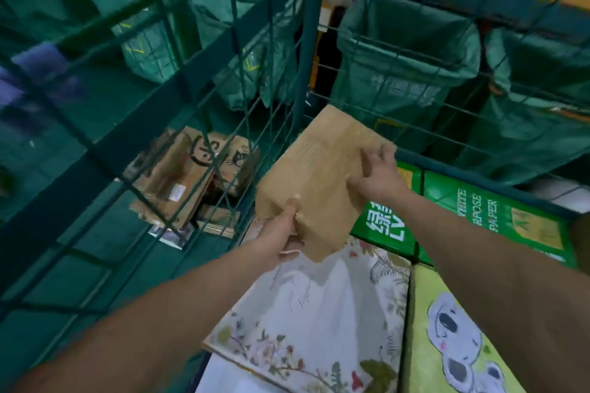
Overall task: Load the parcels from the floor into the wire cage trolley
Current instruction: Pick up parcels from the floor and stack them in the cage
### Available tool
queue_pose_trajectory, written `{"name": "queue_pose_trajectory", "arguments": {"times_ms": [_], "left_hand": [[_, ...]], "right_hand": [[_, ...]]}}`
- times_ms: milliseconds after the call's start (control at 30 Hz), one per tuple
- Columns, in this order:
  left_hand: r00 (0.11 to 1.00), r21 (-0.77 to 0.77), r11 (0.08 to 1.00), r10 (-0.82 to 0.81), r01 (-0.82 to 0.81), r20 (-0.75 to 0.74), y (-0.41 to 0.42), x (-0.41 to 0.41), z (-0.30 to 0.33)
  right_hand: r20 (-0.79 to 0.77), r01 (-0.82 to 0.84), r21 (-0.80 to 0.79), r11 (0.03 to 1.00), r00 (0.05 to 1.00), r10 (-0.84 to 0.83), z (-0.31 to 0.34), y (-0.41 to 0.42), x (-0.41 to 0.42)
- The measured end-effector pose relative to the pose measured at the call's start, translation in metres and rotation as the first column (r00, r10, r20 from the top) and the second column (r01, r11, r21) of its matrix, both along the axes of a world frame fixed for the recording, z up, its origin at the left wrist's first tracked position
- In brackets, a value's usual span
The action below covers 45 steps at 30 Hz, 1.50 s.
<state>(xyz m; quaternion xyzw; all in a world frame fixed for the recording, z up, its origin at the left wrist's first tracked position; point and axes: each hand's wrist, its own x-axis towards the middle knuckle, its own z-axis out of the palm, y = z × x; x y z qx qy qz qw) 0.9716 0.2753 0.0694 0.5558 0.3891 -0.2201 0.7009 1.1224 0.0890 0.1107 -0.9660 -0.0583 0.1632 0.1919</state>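
The brown box [319,175] hides most of the left hand's [281,233] fingers beneath its near corner. The koala box [447,329] and floral box [306,313] are cut by the bottom edge. Print on the green box [479,210] is partly covered by the right forearm. Purple items [35,73] at far left are blurred beyond identification. The label on the floor cartons [178,182] is too small to read.

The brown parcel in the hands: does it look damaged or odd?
No damage shows. The brown parcel is only tilted, left hand gripping its near corner, right hand on its top.
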Motion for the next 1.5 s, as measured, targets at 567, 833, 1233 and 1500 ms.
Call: {"name": "queue_pose_trajectory", "arguments": {"times_ms": [567, 833, 1233, 1500], "left_hand": [[0.994, 0.016, 0.994, -0.106, 0.107, -0.019, 0.000, 0.088, -0.011], [0.987, 0.114, 0.980, -0.160, 0.162, -0.022, 0.005, 0.092, -0.012], [0.985, 0.253, 0.957, -0.163, 0.142, 0.064, 0.021, 0.121, -0.006], [0.979, 0.195, 0.960, -0.199, 0.202, -0.033, 0.016, 0.124, -0.004]], "right_hand": [[-0.330, 0.476, 0.440, 0.762, 0.874, -0.356, -0.052, 0.048, -0.003], [-0.416, 0.580, 0.468, 0.666, 0.810, -0.413, -0.061, 0.056, -0.009], [-0.430, 0.585, 0.521, 0.622, 0.809, -0.401, -0.067, 0.072, 0.011], [-0.454, 0.605, 0.456, 0.652, 0.789, -0.414, -0.045, 0.070, 0.005]]}}
